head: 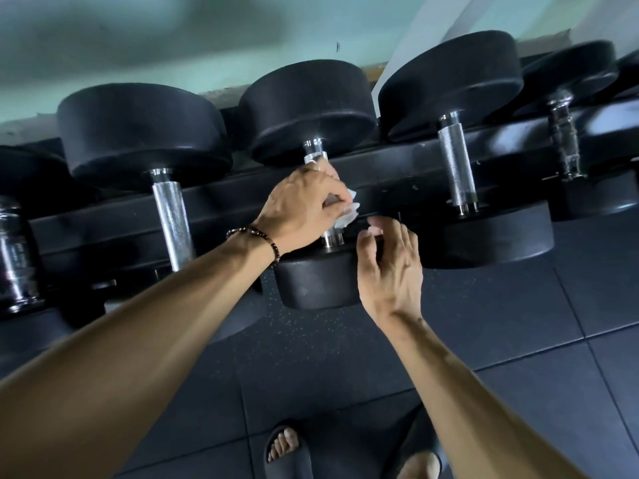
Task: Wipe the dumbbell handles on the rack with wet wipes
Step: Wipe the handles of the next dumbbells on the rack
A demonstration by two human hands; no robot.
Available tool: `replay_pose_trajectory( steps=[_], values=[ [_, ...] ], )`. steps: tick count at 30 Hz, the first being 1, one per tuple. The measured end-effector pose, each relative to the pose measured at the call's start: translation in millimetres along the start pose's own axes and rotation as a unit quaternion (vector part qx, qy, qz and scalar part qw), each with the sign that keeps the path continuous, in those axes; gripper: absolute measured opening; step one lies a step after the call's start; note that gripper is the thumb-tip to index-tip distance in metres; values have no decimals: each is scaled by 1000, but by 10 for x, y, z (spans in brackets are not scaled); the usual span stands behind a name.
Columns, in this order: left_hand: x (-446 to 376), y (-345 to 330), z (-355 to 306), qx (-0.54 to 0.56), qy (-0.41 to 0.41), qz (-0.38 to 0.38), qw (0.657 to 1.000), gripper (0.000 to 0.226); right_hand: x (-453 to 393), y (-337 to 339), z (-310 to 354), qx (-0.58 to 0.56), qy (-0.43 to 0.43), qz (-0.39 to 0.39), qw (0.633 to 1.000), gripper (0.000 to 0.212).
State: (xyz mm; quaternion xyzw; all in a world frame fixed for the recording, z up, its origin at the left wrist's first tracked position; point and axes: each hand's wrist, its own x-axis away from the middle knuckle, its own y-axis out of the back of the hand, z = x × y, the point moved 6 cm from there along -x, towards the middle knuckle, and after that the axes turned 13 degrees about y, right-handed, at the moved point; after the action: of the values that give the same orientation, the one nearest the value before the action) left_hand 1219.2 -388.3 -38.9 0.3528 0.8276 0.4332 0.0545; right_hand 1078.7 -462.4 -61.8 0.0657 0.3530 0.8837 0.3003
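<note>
The rack (pixel 397 174) ran across the scene from low on the left to high on the right, a black beam carrying a row of dumbbells, each one laid across it with one head far and one head near. So every handle's long axis ran far-to-near, leaning a touch to the right as it came toward the person. The middle dumbbell (pixel 307 108) was the one in play, its near head (pixel 316 281) hanging over the dark floor tiles (pixel 501 323).

And there was the left hand (pixel 304 209), fingers curled around that middle handle (pixel 332 238), with the wet wipe (pixel 347 216) trapped between palm and metal, white folds poking out on the right side. Only the ends of the handle showed, bright metal just above the knuckles and a short collar below them. The grip sat over most of the bar, so any stroke looked bound to run along that far-to-near line.

The right hand (pixel 389 271) sat just beside it, lower and to the right, fingers loosely bent and holding nothing, fingertips close to the near head; whether they touched it, I couldn't tell. The left hand was plainly the working one. Next along, the right-hand neighbour's handle (pixel 456 167) stood bare, nearer the right hand, and the left neighbour's handle (pixel 171 223) likewise.
</note>
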Motion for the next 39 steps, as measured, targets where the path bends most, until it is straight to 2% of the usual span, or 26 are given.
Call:
replay_pose_trajectory(
  steps=[2,5,7,10,15,18,22,28,30,34,39],
  values=[
    [72,36,-71,29,5,20,999,10,-43,65,-4,-54,-40,40,997,57],
    [123,51,-224,73,14,48,996,7,-153,267,52,-155,-29,82,984,70],
    [140,35,-385,139,32,65,988,7,-257,436,75,-186,1,91,978,54],
    [94,-36,-637,234,85,66,966,10,-433,715,13,-165,22,73,983,29],
    [-54,-297,-1106,314,148,49,937,3,-774,1243,-337,-178,3,82,981,11],
    [-133,-564,-1325,341,166,10,925,5,-999,1492,-599,-175,14,101,979,11],
    [-143,-957,-1443,242,211,-116,940,10,-1297,1699,-978,-121,38,106,986,25],
    [-107,-1370,-1453,206,334,-190,900,21,-1639,1671,-1303,-48,82,109,990,8],
    [-101,-1400,-1426,200,338,-226,891,23,-1764,1593,-1303,-23,103,92,990,7],
    [-75,-1439,-1374,206,328,-251,887,28,-1995,1349,-1163,-35,124,60,990,11],
    [-68,-1444,-1368,208,321,-272,883,29,-2119,1070,-1158,-56,87,70,992,14]
  ],
)
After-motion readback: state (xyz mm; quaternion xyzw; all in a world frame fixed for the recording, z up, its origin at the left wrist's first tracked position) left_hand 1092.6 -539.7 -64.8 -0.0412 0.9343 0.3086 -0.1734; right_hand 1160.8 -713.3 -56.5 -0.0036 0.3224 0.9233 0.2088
